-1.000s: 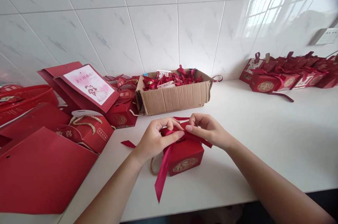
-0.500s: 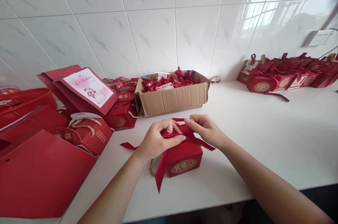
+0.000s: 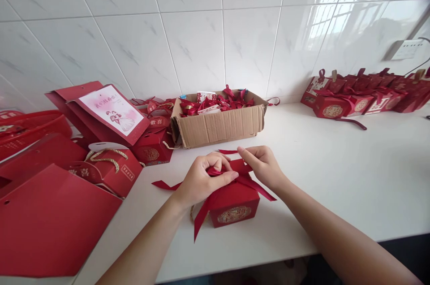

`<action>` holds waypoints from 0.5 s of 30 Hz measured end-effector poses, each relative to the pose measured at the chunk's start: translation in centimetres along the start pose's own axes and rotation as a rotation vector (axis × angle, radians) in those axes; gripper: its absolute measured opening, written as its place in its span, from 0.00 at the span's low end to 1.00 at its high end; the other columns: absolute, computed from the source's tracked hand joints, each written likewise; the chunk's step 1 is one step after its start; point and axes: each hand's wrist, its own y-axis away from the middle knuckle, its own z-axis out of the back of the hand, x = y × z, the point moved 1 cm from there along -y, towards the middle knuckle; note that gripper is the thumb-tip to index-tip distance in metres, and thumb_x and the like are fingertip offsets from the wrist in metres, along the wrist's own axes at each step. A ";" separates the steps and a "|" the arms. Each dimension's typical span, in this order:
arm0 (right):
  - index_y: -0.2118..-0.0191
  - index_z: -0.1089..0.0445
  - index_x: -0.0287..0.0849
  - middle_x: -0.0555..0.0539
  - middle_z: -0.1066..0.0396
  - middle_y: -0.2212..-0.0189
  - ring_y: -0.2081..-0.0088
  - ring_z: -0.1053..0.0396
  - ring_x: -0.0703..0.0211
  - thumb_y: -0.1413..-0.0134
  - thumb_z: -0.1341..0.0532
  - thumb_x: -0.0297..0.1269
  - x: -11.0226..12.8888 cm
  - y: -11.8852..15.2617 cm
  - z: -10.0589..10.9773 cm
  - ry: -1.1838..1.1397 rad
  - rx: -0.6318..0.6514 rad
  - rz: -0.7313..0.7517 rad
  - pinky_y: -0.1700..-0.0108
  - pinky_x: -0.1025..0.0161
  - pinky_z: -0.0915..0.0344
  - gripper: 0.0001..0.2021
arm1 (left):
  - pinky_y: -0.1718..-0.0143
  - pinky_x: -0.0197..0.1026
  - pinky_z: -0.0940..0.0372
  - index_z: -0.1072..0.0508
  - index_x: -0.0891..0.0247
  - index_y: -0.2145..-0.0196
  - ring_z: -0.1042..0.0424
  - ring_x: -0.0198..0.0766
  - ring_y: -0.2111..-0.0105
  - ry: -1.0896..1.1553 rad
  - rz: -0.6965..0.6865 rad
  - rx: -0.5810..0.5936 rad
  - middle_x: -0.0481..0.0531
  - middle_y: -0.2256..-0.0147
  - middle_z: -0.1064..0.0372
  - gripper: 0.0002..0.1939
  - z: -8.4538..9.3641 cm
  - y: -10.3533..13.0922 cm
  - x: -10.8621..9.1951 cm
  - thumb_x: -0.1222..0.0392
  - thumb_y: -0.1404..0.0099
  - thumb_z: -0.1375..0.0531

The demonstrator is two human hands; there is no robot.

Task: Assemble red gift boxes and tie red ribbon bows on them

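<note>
A small red gift box (image 3: 231, 206) with a gold emblem on its front stands on the white counter before me. Dark red ribbon (image 3: 203, 218) crosses its top, with loose ends hanging at the front left, far left and right. My left hand (image 3: 204, 177) is closed, thumb and fingers pinching the ribbon over the box's top. At the far right corner of the box, my right hand (image 3: 262, 164) is closed with thumb against forefinger, at a ribbon part; its other fingers curl out of sight. A twisted gold cord (image 3: 191, 214) shows at the box's left side.
Behind the box is an open cardboard carton (image 3: 221, 126) full of red ribbons and tags. Red bags (image 3: 57, 222) and corded boxes (image 3: 117, 170) crowd the left, beside a red basket (image 3: 50, 119). Finished-looking red boxes (image 3: 336, 105) line the wall at right.
My right hand has shifted slightly and its thumb has lifted, showing more of the box top. The box has turned or slid a little, and the front ribbon end has swung left.
</note>
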 end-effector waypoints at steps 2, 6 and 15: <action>0.84 0.58 0.43 0.55 0.61 0.85 0.80 0.61 0.69 0.44 0.45 0.51 0.0 0.0 0.1 0.001 0.014 0.003 0.78 0.64 0.62 0.27 | 0.52 0.46 0.38 0.56 0.59 0.80 0.32 0.46 0.53 0.000 -0.008 0.008 0.50 0.73 0.30 0.27 0.0 0.0 0.0 0.59 0.44 0.36; 0.84 0.55 0.43 0.55 0.59 0.84 0.79 0.60 0.69 0.43 0.46 0.50 -0.1 0.2 0.2 -0.011 0.097 0.016 0.78 0.65 0.61 0.26 | 0.53 0.45 0.38 0.54 0.60 0.80 0.32 0.46 0.53 0.017 0.008 0.017 0.50 0.71 0.31 0.26 0.4 0.1 0.1 0.59 0.45 0.35; 0.82 0.46 0.41 0.56 0.48 0.84 0.79 0.52 0.69 0.46 0.39 0.45 -0.2 0.3 0.2 -0.210 0.138 0.088 0.76 0.67 0.53 0.21 | 0.61 0.39 0.39 0.45 0.62 0.78 0.33 0.40 0.58 0.296 0.082 0.099 0.51 0.64 0.32 0.18 1.1 0.3 -0.1 0.56 0.39 0.40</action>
